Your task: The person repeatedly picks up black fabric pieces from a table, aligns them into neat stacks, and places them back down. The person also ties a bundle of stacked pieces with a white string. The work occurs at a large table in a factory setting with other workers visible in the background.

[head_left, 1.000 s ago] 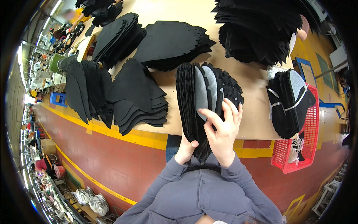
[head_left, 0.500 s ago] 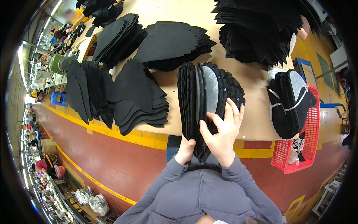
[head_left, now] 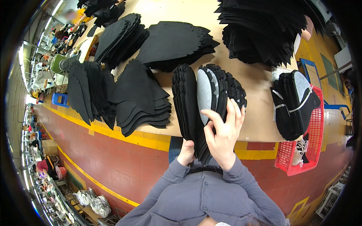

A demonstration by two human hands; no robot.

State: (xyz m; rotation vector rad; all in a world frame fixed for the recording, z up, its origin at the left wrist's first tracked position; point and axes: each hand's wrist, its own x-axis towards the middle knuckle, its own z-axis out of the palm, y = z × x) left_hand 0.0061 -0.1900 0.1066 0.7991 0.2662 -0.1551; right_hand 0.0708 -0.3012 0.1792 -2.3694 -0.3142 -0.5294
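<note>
A thick stack of black scalloped-edge fabric pieces (head_left: pixel 183 101) stands on edge at the table's front edge, fanned into a left and a right part. Between the parts shows the light grey face of one piece (head_left: pixel 204 94). My left hand (head_left: pixel 186 152) grips the stack's narrow lower end, its thumb on the near left side and its other fingers hidden. On the right part lies my right hand (head_left: pixel 223 135), its fingers bent and somewhat apart around the pieces. The index fingertip touches the light grey face.
Several piles of black cut pieces (head_left: pixel 175 45) lie across the table (head_left: pixel 260 124), with a tall pile (head_left: pixel 260 34) at the far right. A bundle tied with white cord (head_left: pixel 292 105) sits at the right edge, beside a red plastic basket (head_left: pixel 298 165). A blue stool (head_left: pixel 59 100) stands left.
The left part of the stack has tipped left, and more of the light grey face shows, further left. My right index finger has shifted left onto it. My left hand stays nearly in place.
</note>
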